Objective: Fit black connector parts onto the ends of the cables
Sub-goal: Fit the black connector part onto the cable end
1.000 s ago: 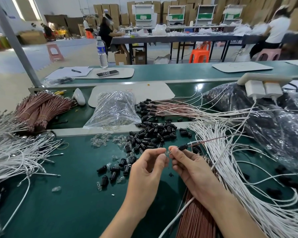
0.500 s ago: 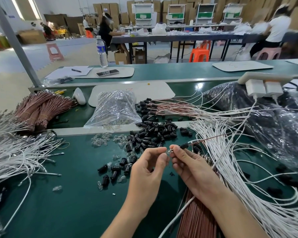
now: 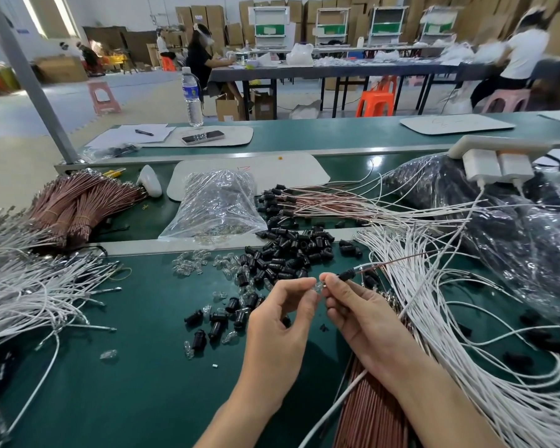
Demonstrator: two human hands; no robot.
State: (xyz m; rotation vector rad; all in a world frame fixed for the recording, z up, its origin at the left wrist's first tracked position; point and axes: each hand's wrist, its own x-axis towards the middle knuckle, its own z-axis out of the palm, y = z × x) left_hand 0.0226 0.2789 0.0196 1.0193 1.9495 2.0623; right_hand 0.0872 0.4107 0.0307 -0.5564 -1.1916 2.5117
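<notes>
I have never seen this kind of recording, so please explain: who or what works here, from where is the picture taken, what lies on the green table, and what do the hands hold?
There is no machine: a person works with two bare hands. The one camera sits on the person's head and looks forward and down, so the arms enter from below. On the green table lie a pile of loose black connector parts, small clear bulbs, a plastic bag with more of them, white cables and brown cables. The right hand pinches a black connector fitted on a thin cable. The left hand pinches what looks like one clear bulb, close to that connector.
</notes>
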